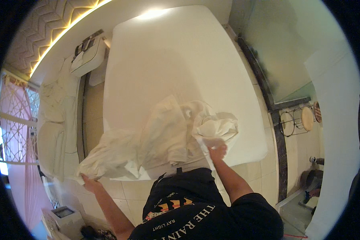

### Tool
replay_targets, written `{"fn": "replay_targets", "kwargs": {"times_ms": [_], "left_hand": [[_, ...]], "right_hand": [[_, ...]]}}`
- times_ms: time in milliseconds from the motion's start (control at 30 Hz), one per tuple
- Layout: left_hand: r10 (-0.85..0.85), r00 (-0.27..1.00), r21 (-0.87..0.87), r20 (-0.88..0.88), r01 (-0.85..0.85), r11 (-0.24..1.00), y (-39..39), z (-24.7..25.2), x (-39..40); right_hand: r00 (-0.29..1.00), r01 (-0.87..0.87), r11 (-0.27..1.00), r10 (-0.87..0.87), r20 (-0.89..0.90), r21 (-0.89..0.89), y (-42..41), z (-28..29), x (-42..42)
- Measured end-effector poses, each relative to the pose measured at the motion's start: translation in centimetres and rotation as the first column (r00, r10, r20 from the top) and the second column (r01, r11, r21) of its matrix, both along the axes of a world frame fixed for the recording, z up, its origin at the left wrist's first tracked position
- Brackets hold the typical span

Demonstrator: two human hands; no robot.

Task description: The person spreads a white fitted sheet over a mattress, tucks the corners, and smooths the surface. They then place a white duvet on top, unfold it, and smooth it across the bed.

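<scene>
A crumpled white cloth (pixel 165 132), like a sheet or cover, lies across the near end of a bed with a smooth white surface (pixel 144 72). My left hand (pixel 91 183) grips one edge of the cloth beyond the bed's near left corner. At the near right, my right hand (pixel 218 152) is closed on another part, where the fabric bunches up in a rounded, open fold. Between the hands the cloth sags in loose creases. Some fingers of both hands are hidden by fabric.
Left of the bed stands a white bedside cabinet (pixel 88 60) with items on top, beside a long seat (pixel 52 135) bearing pale bedding. Frosted glass panels (pixel 276 51) with a dark sill run along the right. A wire rack (pixel 297 120) hangs beyond. Tiled floor borders the bed.
</scene>
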State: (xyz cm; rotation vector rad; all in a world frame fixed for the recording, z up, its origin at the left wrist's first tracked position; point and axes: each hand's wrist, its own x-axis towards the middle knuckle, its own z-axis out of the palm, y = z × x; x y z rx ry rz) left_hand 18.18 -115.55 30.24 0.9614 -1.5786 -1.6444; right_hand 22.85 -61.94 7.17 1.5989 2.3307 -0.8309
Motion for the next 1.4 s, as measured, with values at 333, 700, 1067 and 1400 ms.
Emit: {"fn": "replay_targets", "kwargs": {"times_ms": [333, 700, 1067, 1400], "left_hand": [[-0.385, 0.882, -0.015, 0.270, 0.404, 0.915, 11.5, 2.8, 3.3], [-0.547, 0.831, 0.399, 0.097, 0.471, 0.787, 14.3, 2.1, 3.8], [-0.374, 0.720, -0.357, 0.585, 0.643, 0.678, 16.6, -5.8, 1.0], [-0.520, 0.004, 0.065, 0.854, 0.991, 0.116, 31.1, -13.1, -4.3]], "right_hand": [[0.825, 0.416, 0.666, -0.563, -0.052, -0.620, 6.0, -5.2, 0.1], [0.937, -0.099, -0.021, -0.338, -0.086, -0.995, 10.7, 7.1, -3.2], [0.907, -0.159, -0.025, -0.397, -0.137, -0.987, 9.4, 11.3, 2.7], [0.385, -0.332, 0.183, -0.870, -0.310, -0.925, 5.6, 24.5, 7.6]]}}
